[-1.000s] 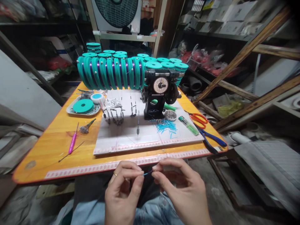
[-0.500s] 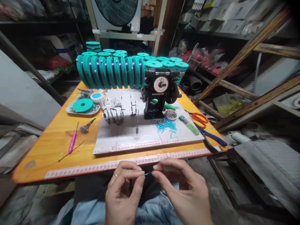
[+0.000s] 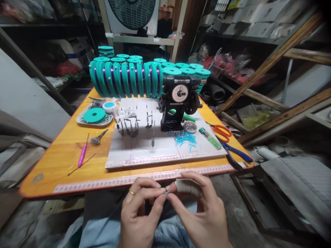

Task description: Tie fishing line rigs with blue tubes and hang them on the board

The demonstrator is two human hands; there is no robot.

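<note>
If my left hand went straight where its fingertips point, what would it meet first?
Most likely your right hand, at its fingertips; a small blue piece shows between, though depth is unclear.

Left hand (image 3: 143, 213): plain gold-coloured ring (image 3: 131, 190) on one finger | right hand (image 3: 203, 213): pale grey wrap (image 3: 188, 186) along one finger | below left hand: faded light-blue denim (image 3: 102, 234) | left of it: dark grey cloth (image 3: 102, 203)

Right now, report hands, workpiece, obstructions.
Left hand pinching thin blue piece, mostly hidden. Right hand at it, grip unclear. No obstruction visible.
</note>
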